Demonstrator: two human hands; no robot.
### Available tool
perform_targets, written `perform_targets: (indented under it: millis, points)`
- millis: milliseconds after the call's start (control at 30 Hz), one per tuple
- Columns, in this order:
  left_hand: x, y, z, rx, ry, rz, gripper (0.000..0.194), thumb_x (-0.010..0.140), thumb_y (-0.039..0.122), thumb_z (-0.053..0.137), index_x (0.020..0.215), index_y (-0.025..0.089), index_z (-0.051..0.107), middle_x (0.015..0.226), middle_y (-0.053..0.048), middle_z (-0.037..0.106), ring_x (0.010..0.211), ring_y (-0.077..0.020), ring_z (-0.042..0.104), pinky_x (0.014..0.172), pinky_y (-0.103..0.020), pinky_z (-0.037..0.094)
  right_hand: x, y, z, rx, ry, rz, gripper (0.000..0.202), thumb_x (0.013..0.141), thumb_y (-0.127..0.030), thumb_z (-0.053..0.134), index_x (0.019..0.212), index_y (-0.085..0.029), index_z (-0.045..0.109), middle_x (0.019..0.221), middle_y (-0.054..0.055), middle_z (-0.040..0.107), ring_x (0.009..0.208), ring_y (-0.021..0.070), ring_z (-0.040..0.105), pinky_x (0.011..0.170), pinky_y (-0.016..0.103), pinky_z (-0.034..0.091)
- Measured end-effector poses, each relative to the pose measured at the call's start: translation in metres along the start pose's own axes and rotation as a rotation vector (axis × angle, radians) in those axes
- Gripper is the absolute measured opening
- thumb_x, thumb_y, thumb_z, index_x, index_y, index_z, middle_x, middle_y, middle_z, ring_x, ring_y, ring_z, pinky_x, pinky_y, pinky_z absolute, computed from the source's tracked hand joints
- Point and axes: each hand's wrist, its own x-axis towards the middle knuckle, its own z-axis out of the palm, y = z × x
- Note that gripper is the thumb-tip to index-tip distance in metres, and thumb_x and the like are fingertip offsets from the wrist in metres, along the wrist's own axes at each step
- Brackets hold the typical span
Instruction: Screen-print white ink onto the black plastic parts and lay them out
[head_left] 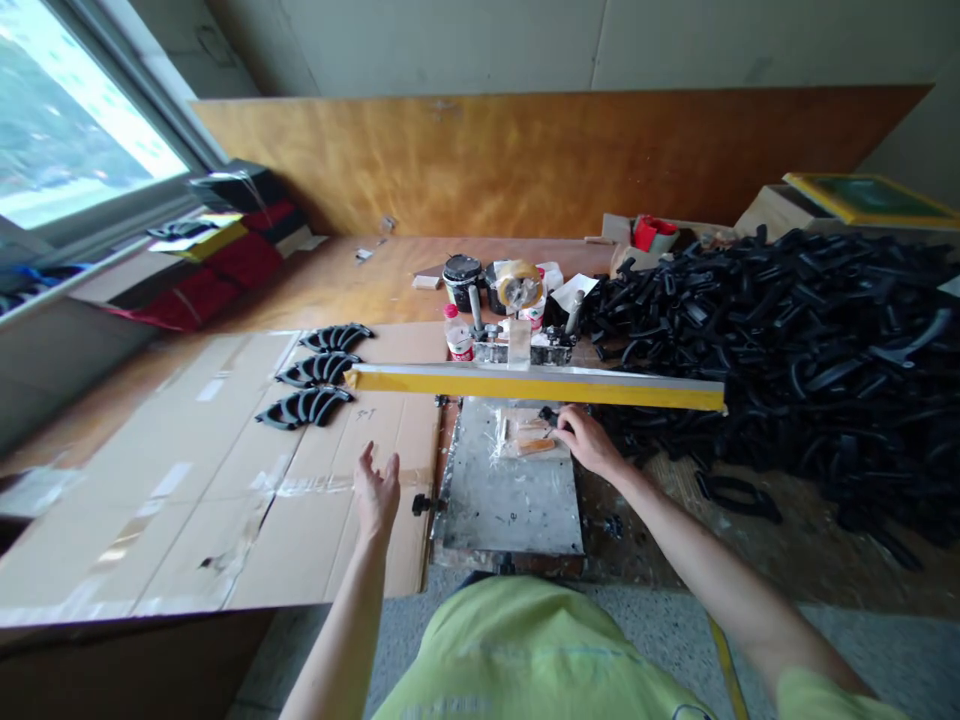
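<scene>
My left hand [377, 490] hovers above the cardboard with its fingers apart, holding nothing. On the other side, my right hand [589, 440] has its fingers pinched together at the right of a metal plate [514, 500]. A small black part [550, 415] shows at those fingertips, but whether they hold it I cannot make out. Small wooden pieces [535, 446] lie on a pad on the plate. A long bar with a yellow face [536, 388] spans just beyond the plate. Several black curved handles [306, 408] lie in three rows on the cardboard sheet [225, 500].
A large heap of black plastic handles [787, 340] fills the right side, with one loose handle [739, 497] nearer me. Behind the bar stand a red-capped bottle [458, 335], a black-lidded tub [462, 282] and a tape roll [520, 287]. Boxes [240, 240] sit by the window.
</scene>
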Motion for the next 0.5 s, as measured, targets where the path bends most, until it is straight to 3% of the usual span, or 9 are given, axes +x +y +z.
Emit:
perform_targets:
  millis: [67, 167, 300, 400, 500]
  points:
    - [0.005, 0.011, 0.005, -0.055, -0.01, 0.029, 0.061, 0.086, 0.048, 0.052, 0.138, 0.018, 0.039, 0.139, -0.017, 0.046, 0.13, -0.0264, 0.045, 0.101, -0.04, 0.044, 0.016, -0.015, 0.022, -0.016, -0.098, -0.1, 0.022, 0.087, -0.015, 0.05, 0.105, -0.02, 0.061, 0.105, 0.008, 0.064, 0.099, 0.021, 0.056, 0.089, 0.036, 0.043]
    - [0.009, 0.019, 0.006, -0.079, -0.01, 0.058, 0.061, 0.086, 0.048, 0.053, 0.138, 0.018, 0.04, 0.138, -0.017, 0.048, 0.129, -0.027, 0.046, 0.101, -0.041, 0.044, 0.02, -0.019, 0.046, -0.039, -0.191, -0.174, 0.034, 0.089, -0.012, 0.048, 0.118, -0.02, 0.062, 0.114, 0.008, 0.065, 0.105, 0.0217, 0.054, 0.096, 0.039, 0.043]
    - [0.014, 0.035, 0.004, -0.108, -0.001, 0.044, 0.058, 0.085, 0.046, 0.055, 0.135, 0.018, 0.044, 0.137, -0.017, 0.049, 0.126, -0.0271, 0.049, 0.098, -0.041, 0.046, 0.012, -0.012, 0.061, -0.01, -0.144, -0.151, 0.038, 0.09, -0.011, 0.042, 0.119, -0.019, 0.065, 0.121, 0.009, 0.064, 0.116, 0.0228, 0.05, 0.104, 0.044, 0.039]
    - [0.019, 0.075, 0.004, -0.235, -0.011, 0.095, 0.054, 0.084, 0.045, 0.057, 0.13, 0.018, 0.047, 0.128, -0.015, 0.056, 0.115, -0.0232, 0.056, 0.091, -0.036, 0.05, 0.008, -0.012, 0.067, 0.027, -0.115, -0.123, 0.043, 0.088, -0.008, 0.041, 0.121, -0.022, 0.065, 0.123, 0.008, 0.063, 0.122, 0.022, 0.049, 0.108, 0.047, 0.036]
    - [0.025, 0.136, 0.002, -0.513, -0.095, 0.147, 0.047, 0.086, 0.048, 0.053, 0.122, 0.018, 0.053, 0.099, -0.007, 0.065, 0.087, -0.0156, 0.064, 0.078, -0.031, 0.054, 0.009, -0.015, 0.066, 0.032, -0.13, -0.143, 0.046, 0.087, -0.007, 0.04, 0.122, -0.022, 0.064, 0.125, 0.007, 0.063, 0.125, 0.0215, 0.048, 0.109, 0.047, 0.036]
